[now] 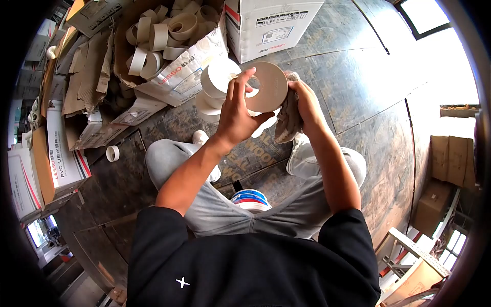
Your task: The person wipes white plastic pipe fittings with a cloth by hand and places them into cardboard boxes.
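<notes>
My left hand (237, 112) grips a round, pale disc-shaped part (272, 87) with a hole in its middle; the thumb is at its lower edge and fingers are at the hole. On the right edge of the disc, my right hand (308, 105) holds a crumpled grey cloth (289, 120) against it. Behind the left hand, white round fittings (217, 79) stand on the dark floor, partly hidden by the hand and disc.
An open carton (176, 77) full of white pipe rings (158, 37) stands at the upper left. Beside it is a closed white box (271, 25). One loose ring (112, 153) lies on the floor (353, 87). A striped bucket (250, 198) sits between the legs.
</notes>
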Motion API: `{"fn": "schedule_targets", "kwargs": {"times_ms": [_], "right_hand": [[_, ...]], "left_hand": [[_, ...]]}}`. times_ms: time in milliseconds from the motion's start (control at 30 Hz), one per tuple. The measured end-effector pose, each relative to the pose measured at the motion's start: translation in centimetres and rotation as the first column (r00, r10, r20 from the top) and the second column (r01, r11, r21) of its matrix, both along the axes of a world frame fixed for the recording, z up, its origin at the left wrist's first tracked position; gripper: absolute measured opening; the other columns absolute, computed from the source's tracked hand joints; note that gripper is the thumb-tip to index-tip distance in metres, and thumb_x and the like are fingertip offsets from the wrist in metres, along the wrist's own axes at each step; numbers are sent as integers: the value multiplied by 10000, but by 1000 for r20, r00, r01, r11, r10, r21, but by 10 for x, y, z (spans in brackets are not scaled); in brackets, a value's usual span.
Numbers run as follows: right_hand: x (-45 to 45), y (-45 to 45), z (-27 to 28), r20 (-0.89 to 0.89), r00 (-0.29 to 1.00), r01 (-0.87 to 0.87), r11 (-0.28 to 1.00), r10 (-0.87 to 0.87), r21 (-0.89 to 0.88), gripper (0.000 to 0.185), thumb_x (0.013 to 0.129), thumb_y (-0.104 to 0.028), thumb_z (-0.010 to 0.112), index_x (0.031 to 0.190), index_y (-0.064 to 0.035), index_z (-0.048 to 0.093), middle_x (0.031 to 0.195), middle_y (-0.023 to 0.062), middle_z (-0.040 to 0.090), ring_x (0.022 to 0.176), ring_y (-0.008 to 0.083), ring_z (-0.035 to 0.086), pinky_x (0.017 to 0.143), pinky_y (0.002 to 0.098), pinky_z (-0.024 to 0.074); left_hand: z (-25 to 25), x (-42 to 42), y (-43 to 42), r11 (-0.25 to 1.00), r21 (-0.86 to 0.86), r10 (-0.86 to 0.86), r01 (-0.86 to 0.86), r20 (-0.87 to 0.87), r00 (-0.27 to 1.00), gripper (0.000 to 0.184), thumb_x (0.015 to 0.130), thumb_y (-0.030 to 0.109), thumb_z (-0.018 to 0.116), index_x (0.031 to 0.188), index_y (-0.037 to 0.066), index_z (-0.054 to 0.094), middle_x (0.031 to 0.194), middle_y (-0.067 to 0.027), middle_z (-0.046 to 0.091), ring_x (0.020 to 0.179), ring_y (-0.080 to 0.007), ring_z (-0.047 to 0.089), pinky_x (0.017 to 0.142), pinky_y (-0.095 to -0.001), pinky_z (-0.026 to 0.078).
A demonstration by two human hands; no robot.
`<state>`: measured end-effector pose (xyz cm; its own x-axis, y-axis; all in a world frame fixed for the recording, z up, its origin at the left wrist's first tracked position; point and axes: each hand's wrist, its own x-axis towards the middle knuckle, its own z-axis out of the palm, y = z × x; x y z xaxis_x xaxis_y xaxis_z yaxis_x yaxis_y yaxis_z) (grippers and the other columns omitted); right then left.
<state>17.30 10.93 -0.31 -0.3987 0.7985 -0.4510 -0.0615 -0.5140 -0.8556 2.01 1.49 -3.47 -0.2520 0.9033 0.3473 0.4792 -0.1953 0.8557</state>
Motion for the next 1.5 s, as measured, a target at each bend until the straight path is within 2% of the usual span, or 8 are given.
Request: {"fn": "schedule_targets", "kwargs": {"times_ms": [200, 500, 567, 767, 933, 1033, 1167, 1500], "right_hand": [[3, 4, -6, -6, 999, -34, 993, 35, 112, 336, 990, -186, 445, 1208, -7, 629, 927, 63, 669, 785, 119, 634, 668, 273, 539], [6, 5, -19, 70, 994, -95, 993, 90, 74, 347, 1008, -216, 489, 1183, 39, 646, 1022, 101, 706, 899, 124, 664, 811, 268, 540], [8, 5, -2, 181, 972, -165, 984, 152, 59, 354, 995, -253, 527, 1155, 33, 661, 1017, 117, 708, 876, 141, 666, 801, 272, 540], [29, 28, 16, -454, 882, 160, 986, -121, 48, 538, 891, -157, 588, 1386, -44, 411, 1009, 174, 635, 923, 301, 645, 859, 399, 527], [34, 48, 11, -627, 747, 389, 910, -222, 141, 641, 828, 94, 490, 1441, -17, 338, 1115, 210, 623, 1014, 314, 653, 892, 445, 557], [20, 44, 2, -510, 850, 369, 842, -135, 393, 361, 893, 106, 510, 1234, 31, 602, 1150, 133, 672, 1040, 212, 662, 901, 333, 547], [10, 22, -1, 370, 925, -371, 428, 90, 824, 453, 803, 12, 628, 1248, -68, 659, 1325, 157, 633, 1305, 303, 553, 1088, 399, 446], [-5, -25, 9, 401, 886, -426, 67, 235, 902, 428, 637, -52, 640, 1061, 1, 670, 1127, 195, 692, 1105, 358, 649, 976, 430, 518]], "left_hand": [[-2, -4, -3, 996, 69, 69, -49, -316, 946, 1112, 630, 175, 939, 1512, 11, 283, 1434, -194, 438, 1275, -325, 497, 948, -388, 480], [9, -11, 3, 996, 93, 3, -2, -10, 1000, 1171, 644, 228, 932, 1524, 9, 191, 1393, -266, 459, 1271, -369, 523, 1055, -469, 457], [13, -10, 3, 999, 9, -48, 49, 411, 910, 1173, 665, 225, 923, 1517, 63, 132, 1332, -243, 503, 1192, -324, 585, 1003, -430, 515], [3, -13, 8, 989, -59, -45, 134, 747, 663, 1132, 708, 192, 898, 1508, 125, 100, 1311, -198, 518, 1173, -275, 583, 1012, -407, 513], [-5, -2, 6, 992, 0, -119, 128, 371, 921, 1178, 664, 216, 920, 1525, 93, 125, 1400, -210, 433, 1264, -313, 512, 1058, -426, 460], [-11, 4, 2, 995, 21, -99, 98, 88, 991, 1203, 603, 238, 943, 1518, 38, 187, 1417, -217, 416, 1307, -347, 469, 1090, -445, 409], [-12, 0, 4, 990, 99, -111, 97, 141, 984, 1217, 575, 218, 951, 1511, 28, 196, 1418, -224, 415, 1309, -353, 465, 1105, -451, 394], [-28, 4, 5, 969, 164, -240, 185, 454, 858, 1125, 706, 262, 886, 1528, 52, 148, 1336, -177, 492, 1251, -287, 506, 1054, -413, 419]]}}
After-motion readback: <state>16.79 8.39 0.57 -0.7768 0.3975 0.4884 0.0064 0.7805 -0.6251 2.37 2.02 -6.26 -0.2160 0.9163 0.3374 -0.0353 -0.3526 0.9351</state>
